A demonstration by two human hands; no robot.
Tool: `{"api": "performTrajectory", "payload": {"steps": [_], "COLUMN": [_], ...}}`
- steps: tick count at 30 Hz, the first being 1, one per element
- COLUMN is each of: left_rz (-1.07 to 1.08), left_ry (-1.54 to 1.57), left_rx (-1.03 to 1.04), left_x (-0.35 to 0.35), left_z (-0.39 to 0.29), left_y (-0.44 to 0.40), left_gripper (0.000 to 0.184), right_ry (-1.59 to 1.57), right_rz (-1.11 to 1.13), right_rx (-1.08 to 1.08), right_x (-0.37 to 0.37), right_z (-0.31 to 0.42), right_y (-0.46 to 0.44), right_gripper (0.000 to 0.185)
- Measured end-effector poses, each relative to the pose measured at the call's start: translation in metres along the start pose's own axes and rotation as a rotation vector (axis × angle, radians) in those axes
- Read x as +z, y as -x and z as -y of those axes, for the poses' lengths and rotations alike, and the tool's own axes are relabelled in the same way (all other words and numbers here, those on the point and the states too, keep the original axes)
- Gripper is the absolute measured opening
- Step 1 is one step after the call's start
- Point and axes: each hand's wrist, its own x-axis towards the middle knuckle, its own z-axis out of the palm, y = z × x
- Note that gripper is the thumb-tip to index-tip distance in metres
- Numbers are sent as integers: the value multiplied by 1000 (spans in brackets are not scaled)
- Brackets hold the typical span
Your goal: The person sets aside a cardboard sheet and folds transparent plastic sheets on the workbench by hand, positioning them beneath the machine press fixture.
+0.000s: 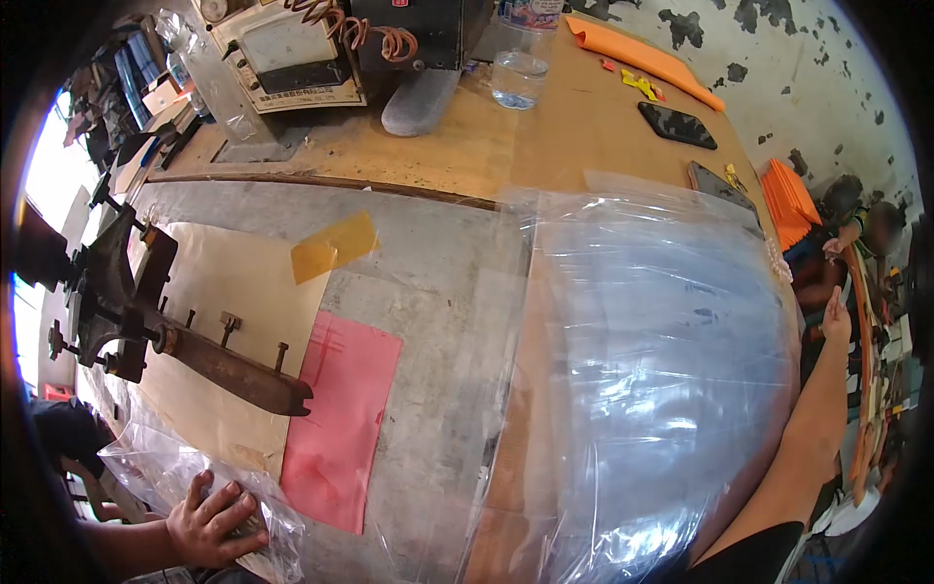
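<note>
My left hand lies with fingers spread on a crumpled clear plastic sheet at the lower left. Close by are a tan board and a pink sheet on the grey tabletop. My right arm reaches along the right side, and my right hand is beyond the table edge, small in view, fingers apparently stretched out with nothing visible in them. Left of that arm lies a stack of clear plastic bags. A rusty metal machine arm extends over the tan board.
At the back stand a machine box and a water bottle. Two phones, an orange roll and orange sheets are at the right. Amber tape lies on the board's corner. Other people sit at the far right.
</note>
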Motion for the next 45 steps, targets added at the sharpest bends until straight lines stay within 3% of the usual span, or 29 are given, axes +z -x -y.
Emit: {"api": "performTrajectory", "payload": {"steps": [5,8,14,20,30,32,34,36,39,41,45], "left_rz": [-4,-8,-25,-24,-36,-33,-8,-2,16,60,104], "left_ry": [-3,-17,0,48,14,17,-10,1,22,-38,-200], "left_rx": [-2,10,-2,-24,-12,-18,8,31,49,86,113], "left_x": [1,1,3,2,6,6,7,15,11,3,-22], "left_z": [0,-1,-2,-2,-3,-4,-2,0,-3,-1,-6], "left_y": [0,0,0,-1,1,2,4,11,7,-5,-30], "left_gripper": [53,53,55,54,55,55,68,64,58,58,66], "right_ry": [43,158,167,194,155,153,157,153,388,1206,1661], "right_rz": [-121,-23,-127,3,-6,-92,-74,-50,-130,-10,589], "right_rx": [-29,-28,-60,-68,-39,-61,-53,-41,-57,-52,58], "right_x": [22,-14,-2,-8,12,27,23,24,65,156,317], "right_z": [-9,2,-3,0,-2,-6,-2,-1,-5,-25,-92], "right_y": [21,-16,-4,-6,10,26,23,19,26,71,168], "right_gripper": [46,48,47,47,48,49,50,51,43,41,37]}}
